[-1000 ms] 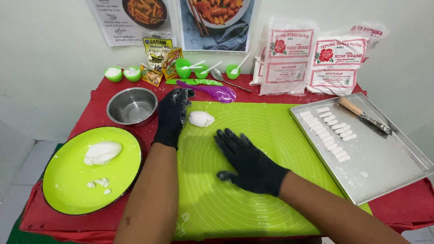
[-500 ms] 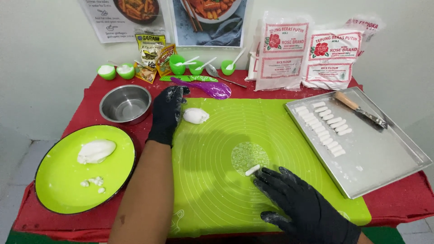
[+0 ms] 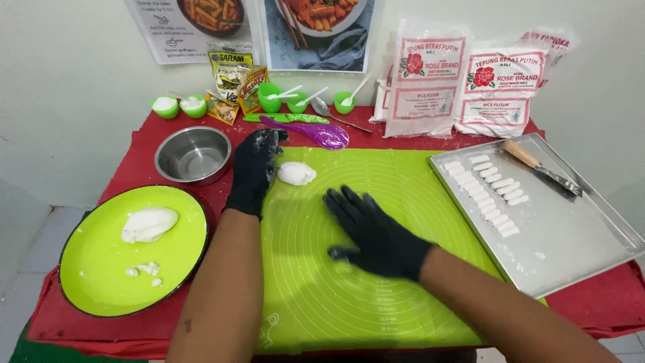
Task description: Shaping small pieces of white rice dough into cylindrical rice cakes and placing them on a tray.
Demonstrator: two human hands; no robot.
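Head view: left hand lies flat on the green mat, fingers extended, just beside the white dough lump. Right hand presses palm-down mid-mat, fingers spread, grasping nothing visible.

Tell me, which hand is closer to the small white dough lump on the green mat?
Left. The left hand rests right beside the small white dough lump, apparently touching it. The right hand lies flat on the green mat, apart from the lump, nearer the person.

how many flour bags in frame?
3: flour bags against the back wall, right of centre. One leftmost, one beside it, a third partly hidden behind. More may be hidden.
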